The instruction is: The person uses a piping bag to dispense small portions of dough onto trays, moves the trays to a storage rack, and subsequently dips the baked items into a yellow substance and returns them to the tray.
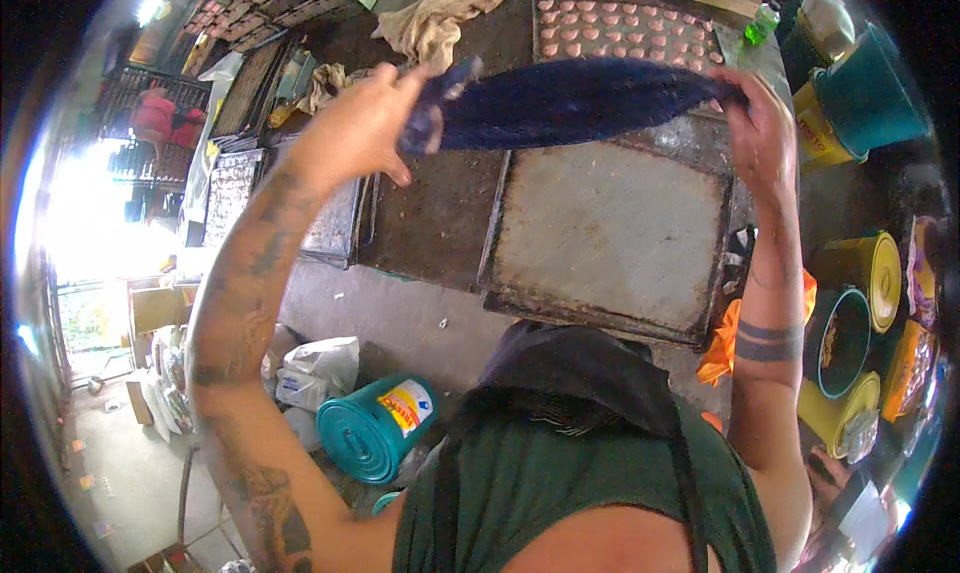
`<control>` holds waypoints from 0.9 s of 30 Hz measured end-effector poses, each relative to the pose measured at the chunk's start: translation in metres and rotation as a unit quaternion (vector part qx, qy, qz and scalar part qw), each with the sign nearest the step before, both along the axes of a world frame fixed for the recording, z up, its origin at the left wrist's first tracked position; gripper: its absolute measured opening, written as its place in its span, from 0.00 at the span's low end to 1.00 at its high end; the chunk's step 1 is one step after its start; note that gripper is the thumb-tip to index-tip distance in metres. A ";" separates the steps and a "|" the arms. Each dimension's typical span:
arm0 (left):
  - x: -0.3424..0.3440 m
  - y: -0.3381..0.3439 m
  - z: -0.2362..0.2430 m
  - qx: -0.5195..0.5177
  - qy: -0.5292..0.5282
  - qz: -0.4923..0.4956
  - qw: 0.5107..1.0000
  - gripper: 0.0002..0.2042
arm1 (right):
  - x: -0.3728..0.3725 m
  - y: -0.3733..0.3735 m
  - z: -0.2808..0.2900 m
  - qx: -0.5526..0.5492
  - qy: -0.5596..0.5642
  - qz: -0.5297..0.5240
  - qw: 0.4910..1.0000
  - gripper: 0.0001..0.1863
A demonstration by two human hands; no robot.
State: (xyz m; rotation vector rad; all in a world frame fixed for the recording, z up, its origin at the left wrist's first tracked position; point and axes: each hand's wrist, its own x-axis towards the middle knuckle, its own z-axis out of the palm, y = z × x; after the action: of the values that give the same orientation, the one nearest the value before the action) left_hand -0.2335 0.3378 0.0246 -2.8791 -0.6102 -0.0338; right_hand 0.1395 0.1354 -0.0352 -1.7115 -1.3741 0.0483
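A dark blue cloth stretches sideways between my two hands, raised above the work table. My right hand is closed round the cloth's right end. At the other end, my left hand has its fingers against the bunched edge, with the thumb standing apart; part of its grip is hidden. Beneath the cloth, a flat metal baking tray with a dark, worn rim lies on the near part of the table. Past the cloth sits a tray of small pinkish dough pieces in rows.
A crumpled beige cloth lies at the far left of the table. Stacked trays stand beyond it. A teal lidded bucket and white plastic bags are on the floor at left. Yellow buckets and a teal tub line the right.
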 end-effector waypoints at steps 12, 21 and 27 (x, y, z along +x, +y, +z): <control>0.067 -0.063 0.022 -0.557 -0.197 0.034 0.806 0.22 | 0.075 -0.095 -0.116 0.004 0.377 0.021 0.926 0.15; 0.116 -0.111 0.057 -0.645 -0.514 -0.153 0.545 0.28 | 0.034 -0.059 -0.156 0.040 0.466 0.136 0.873 0.15; 0.060 -0.061 0.152 -0.628 -0.291 -0.115 0.713 0.18 | 0.004 -0.042 -0.117 0.126 0.415 0.059 0.899 0.11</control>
State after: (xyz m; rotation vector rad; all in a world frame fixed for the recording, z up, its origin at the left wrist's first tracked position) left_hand -0.1734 0.2768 0.1768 -4.3090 -0.3951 -0.9633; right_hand 0.1435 0.0931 -0.1522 -1.1581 -0.7834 0.5791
